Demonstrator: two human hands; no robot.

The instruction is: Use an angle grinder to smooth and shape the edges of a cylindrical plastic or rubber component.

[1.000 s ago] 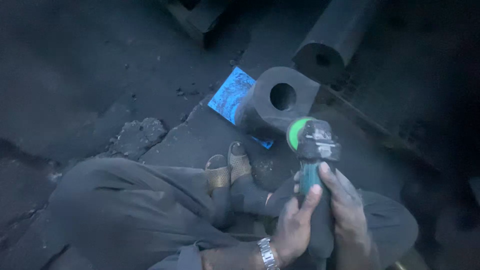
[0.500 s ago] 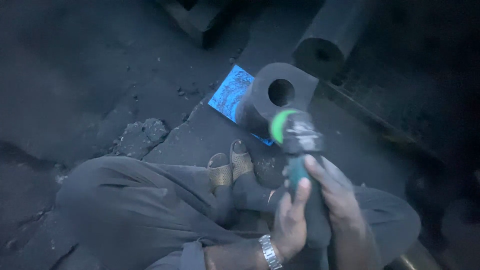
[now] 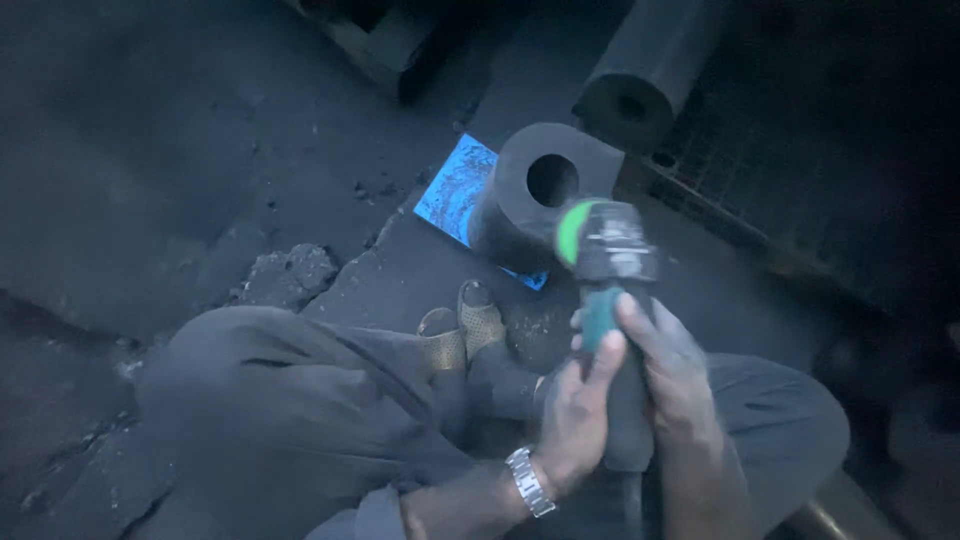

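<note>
Seated on the floor, left hand (image 3: 578, 415) and right hand (image 3: 672, 380) both grip a grinder (image 3: 605, 270), poised beside a holed metal block (image 3: 535, 200), needing steady contact.

Far of the hands, the holed block (image 3: 540, 195) stands in the way, with the blue sheet (image 3: 455, 190) under it. A long cylinder (image 3: 650, 70) closes the far right side. The left floor (image 3: 170, 150) is open, except the rubble (image 3: 290, 275). The dark right side is maybe blocked by a grate (image 3: 780, 190).
</note>
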